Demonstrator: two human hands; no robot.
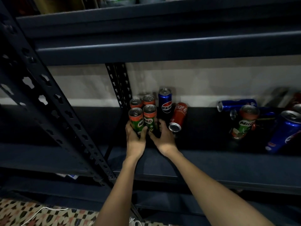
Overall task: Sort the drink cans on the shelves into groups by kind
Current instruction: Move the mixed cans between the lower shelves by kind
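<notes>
Several green and red Milo cans (136,117) stand upright in a tight block on the dark shelf (203,137). My left hand (136,139) grips the front left Milo can near its base. My right hand (162,137) curls round the bottom of the front right Milo can (149,115). Just behind them stands a blue Pepsi can (165,101). A red Coca-Cola can (178,116) lies on its side right of my right hand.
At the right of the shelf another Milo can (245,122) stands among blue Pepsi cans (237,105) lying down, with a large Pepsi can (284,132) tilted at the edge. A perforated metal upright (119,84) rises behind the Milo block. A patterned floor (32,212) shows below.
</notes>
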